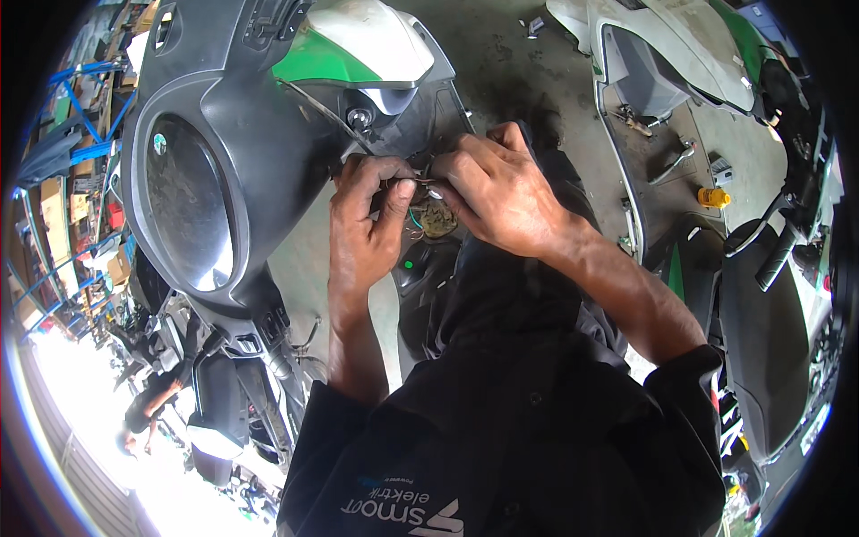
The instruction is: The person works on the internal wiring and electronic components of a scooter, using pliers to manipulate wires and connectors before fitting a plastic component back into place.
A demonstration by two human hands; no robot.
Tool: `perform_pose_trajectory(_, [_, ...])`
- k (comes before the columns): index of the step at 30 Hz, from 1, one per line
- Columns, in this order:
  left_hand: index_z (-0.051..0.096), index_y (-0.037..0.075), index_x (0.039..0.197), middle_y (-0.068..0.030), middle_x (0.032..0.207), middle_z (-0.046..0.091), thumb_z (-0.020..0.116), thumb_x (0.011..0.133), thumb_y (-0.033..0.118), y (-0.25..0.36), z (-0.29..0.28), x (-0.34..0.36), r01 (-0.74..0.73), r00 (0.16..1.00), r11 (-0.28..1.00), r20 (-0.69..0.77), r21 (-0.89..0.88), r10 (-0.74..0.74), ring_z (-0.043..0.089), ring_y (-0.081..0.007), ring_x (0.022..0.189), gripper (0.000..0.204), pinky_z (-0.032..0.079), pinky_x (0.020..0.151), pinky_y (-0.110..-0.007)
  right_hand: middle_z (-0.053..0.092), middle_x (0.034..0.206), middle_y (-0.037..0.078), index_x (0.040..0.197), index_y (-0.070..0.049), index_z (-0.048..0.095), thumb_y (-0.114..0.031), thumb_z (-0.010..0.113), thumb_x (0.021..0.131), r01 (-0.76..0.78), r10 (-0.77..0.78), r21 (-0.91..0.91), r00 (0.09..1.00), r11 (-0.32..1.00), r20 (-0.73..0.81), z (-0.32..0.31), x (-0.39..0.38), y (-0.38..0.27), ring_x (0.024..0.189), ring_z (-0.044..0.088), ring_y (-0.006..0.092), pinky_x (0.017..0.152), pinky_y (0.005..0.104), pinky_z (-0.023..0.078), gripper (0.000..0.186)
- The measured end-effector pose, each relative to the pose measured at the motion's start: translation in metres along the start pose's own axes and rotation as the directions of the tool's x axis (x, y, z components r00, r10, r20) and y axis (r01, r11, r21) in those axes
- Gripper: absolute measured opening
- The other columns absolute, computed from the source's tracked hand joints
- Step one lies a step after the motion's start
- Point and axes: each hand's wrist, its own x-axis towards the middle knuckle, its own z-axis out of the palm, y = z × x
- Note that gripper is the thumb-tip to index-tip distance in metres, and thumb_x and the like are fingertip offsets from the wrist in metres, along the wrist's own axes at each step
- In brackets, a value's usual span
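My left hand [369, 210] is closed in a pinch, thumb against forefinger. My right hand [501, 192] meets it with curled fingers, its thumb pointing at the left fingertips. A thin wire [422, 179] runs between the two pinches; its ends are hidden by my fingers. A small pale tip [435, 193] shows at the right thumb. Just below hang loose thin wires [414, 219], one of them blue-green, beside a dirty brownish round part [438, 221]. The dark grey scooter body [259, 134] with a green and white panel [358, 54] stands next to my left hand.
To the right stands another white and green scooter [680, 45] with a black seat [761, 331]. On its footboard lie a yellow bottle [713, 197] and metal parts [633, 121]. Blue shelving [89, 116] is at the far left. Another person [148, 412] is at lower left.
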Motion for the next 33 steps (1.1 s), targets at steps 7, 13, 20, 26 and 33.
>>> perform_pose_trajectory(7, [0.066,0.002,0.102,-0.0087,0.094,0.069,0.067,0.095,0.013,0.000,0.000,0.002,-0.073,0.997,0.996,-0.012,0.056,0.074,0.060,-0.0259,0.089,0.013,0.044,0.087,-0.037,0.060,0.079,0.009,0.091,0.003,0.057,-0.014,0.054,0.095,-0.641,0.509,0.702,0.512,-0.309,0.692,0.004,0.010,-0.020,0.070,0.057,0.0153,0.056,0.0336,0.043,0.017])
perform_pose_trajectory(13, [0.065,0.002,0.103,-0.0093,0.094,0.069,0.067,0.095,0.013,-0.004,-0.001,0.000,-0.030,1.000,0.999,0.009,0.034,0.030,0.061,-0.0257,0.090,0.014,0.044,0.087,-0.037,0.060,0.087,0.007,0.101,-0.004,0.061,-0.019,0.065,0.093,-0.512,0.503,0.676,0.832,0.530,0.235,-0.004,0.005,-0.017,0.079,0.061,0.0177,0.068,0.0356,0.045,0.017])
perform_pose_trajectory(20, [0.065,0.001,0.103,-0.0091,0.094,0.068,0.067,0.095,0.013,-0.003,0.000,0.001,-0.016,1.000,1.000,0.009,-0.007,0.016,0.060,-0.0261,0.089,0.014,0.045,0.086,-0.036,0.060,0.091,0.011,0.097,-0.008,0.058,-0.024,0.074,0.087,0.024,-0.024,-0.028,1.000,0.999,-0.016,0.000,0.001,-0.003,0.087,0.063,0.0288,0.084,0.0434,0.042,0.025])
perform_pose_trajectory(26, [0.065,0.002,0.103,-0.0079,0.094,0.069,0.067,0.096,0.014,0.000,0.001,0.004,-0.080,0.997,0.993,0.008,0.090,0.079,0.060,-0.0256,0.089,0.014,0.045,0.085,-0.036,0.059,0.080,0.007,0.094,-0.003,0.058,-0.018,0.058,0.095,-0.602,0.537,0.557,0.788,0.572,0.300,0.002,0.006,-0.013,0.075,0.062,0.0203,0.068,0.0375,0.045,0.015])
perform_pose_trajectory(33, [0.065,0.001,0.103,-0.0088,0.094,0.068,0.066,0.097,0.015,-0.002,0.003,0.002,-0.013,1.000,0.999,0.017,-0.039,0.013,0.060,-0.0254,0.089,0.015,0.046,0.083,-0.037,0.063,0.096,0.011,0.108,-0.003,0.061,-0.012,0.064,0.088,-0.284,0.257,0.311,0.958,0.907,0.125,-0.005,0.003,0.009,0.085,0.066,0.0270,0.078,0.0372,0.050,0.022])
